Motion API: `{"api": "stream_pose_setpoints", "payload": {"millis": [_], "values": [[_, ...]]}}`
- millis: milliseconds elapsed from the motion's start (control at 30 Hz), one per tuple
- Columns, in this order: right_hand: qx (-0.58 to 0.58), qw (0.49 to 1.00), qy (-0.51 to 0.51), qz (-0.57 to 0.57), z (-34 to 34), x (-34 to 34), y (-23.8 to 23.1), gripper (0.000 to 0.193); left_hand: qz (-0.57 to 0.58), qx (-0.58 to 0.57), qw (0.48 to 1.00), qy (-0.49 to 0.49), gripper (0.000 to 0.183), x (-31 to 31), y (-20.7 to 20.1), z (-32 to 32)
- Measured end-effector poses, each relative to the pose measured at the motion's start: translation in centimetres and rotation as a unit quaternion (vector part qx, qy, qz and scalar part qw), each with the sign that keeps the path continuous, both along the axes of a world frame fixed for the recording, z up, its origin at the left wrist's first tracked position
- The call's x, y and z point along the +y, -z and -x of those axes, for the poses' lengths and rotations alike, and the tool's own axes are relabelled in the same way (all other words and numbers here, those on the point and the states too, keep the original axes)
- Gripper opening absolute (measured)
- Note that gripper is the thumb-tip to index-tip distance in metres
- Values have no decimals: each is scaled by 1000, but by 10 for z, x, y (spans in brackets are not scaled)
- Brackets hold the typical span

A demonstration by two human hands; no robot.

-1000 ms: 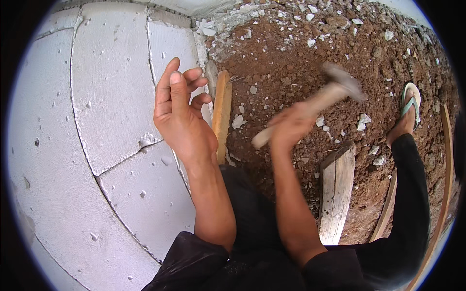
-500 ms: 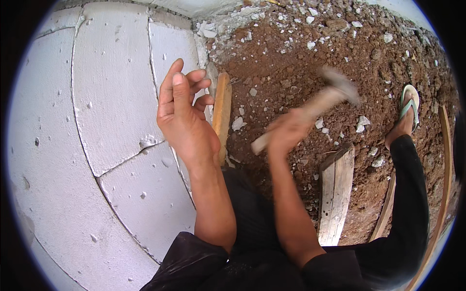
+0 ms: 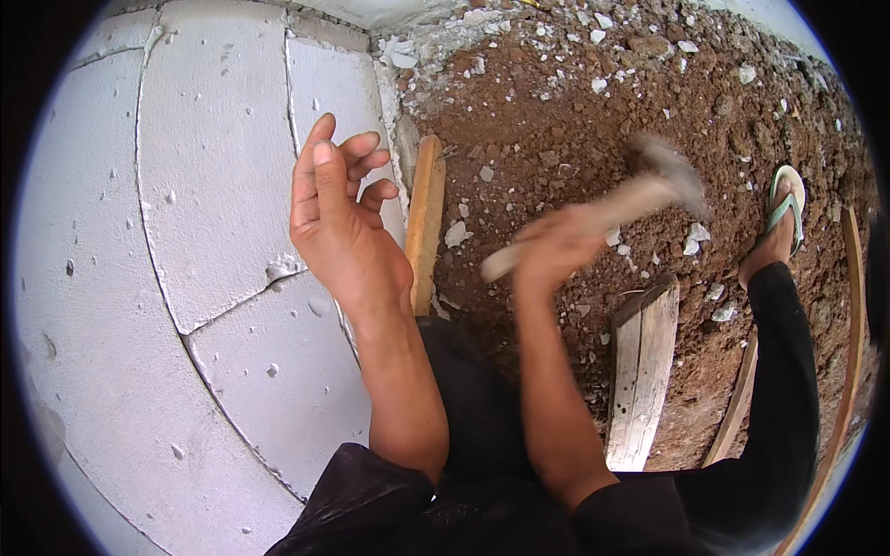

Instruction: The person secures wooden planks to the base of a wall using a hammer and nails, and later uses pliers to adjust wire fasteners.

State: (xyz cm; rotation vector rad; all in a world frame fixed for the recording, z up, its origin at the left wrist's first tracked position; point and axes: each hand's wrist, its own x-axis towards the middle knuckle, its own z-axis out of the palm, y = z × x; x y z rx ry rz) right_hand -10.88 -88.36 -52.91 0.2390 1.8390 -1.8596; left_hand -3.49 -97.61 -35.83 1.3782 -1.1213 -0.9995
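Observation:
My right hand (image 3: 563, 243) is wrapped round the wooden handle of a hammer (image 3: 640, 196). Its metal head, smeared by motion, points to the right above the brown soil. My left hand (image 3: 341, 208) is raised in front of the white block wall (image 3: 213, 167), with its fingers apart and loosely bent; nothing shows in it. Just right of that hand, a narrow wooden batten (image 3: 425, 213) stands along the wall's edge, its lower end hidden by my forearm and dark clothing.
Loose soil (image 3: 519, 120) strewn with white rubble covers the ground. A weathered board (image 3: 642, 371) lies right of my right forearm. Thinner wood strips (image 3: 854, 306) lie farther right. My foot in a pale flip-flop (image 3: 788, 199) rests on the soil.
The hammer's head has swung a little to the right and toward me. My left hand has shifted slightly left, its fingers still apart.

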Motion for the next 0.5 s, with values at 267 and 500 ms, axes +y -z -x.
{"api": "stream_pose_setpoints", "payload": {"millis": [267,500], "values": [[-90,987,-134,-12,42,6,-41,22,3,-23,1000,-5,47,-3,2,-22],[10,1000,7,-1,24,5,-15,25,4,2,1000,3,47,0,-1,-3]]}}
